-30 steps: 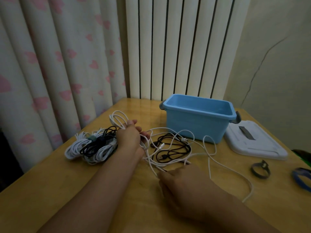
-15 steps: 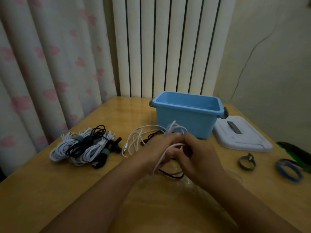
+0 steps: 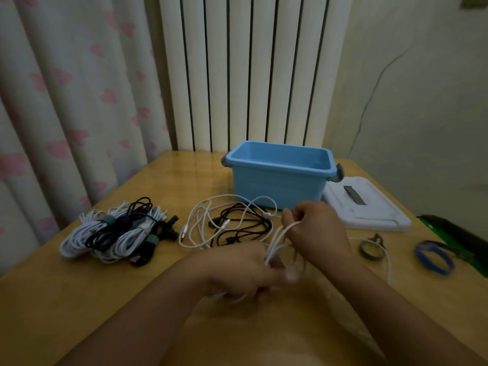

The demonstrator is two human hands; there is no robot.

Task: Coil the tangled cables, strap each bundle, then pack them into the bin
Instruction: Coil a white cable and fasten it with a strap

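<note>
A white cable (image 3: 279, 240) runs in loops between my two hands over the wooden table (image 3: 79, 299). My left hand (image 3: 237, 270) grips the lower loops, blurred by motion. My right hand (image 3: 314, 231) holds the upper part of the same cable. Behind them lie loose white cable loops (image 3: 200, 220) tangled with a black cable (image 3: 245, 225). Strapped white and black bundles (image 3: 116, 231) are piled at the left. The open blue bin (image 3: 280, 178) stands at the back, with nothing visible inside it.
The bin's white lid (image 3: 369, 210) lies flat to the right of the bin. A dark strap (image 3: 371, 248) and a blue strap (image 3: 433, 257) rest near the right edge. A green and black object (image 3: 459, 233) sits at the far right. Curtains and a radiator stand behind.
My left hand came away from the piled bundles and met the right hand in front of me. Both now hold white cable loops, and the left hand has dropped lower.
</note>
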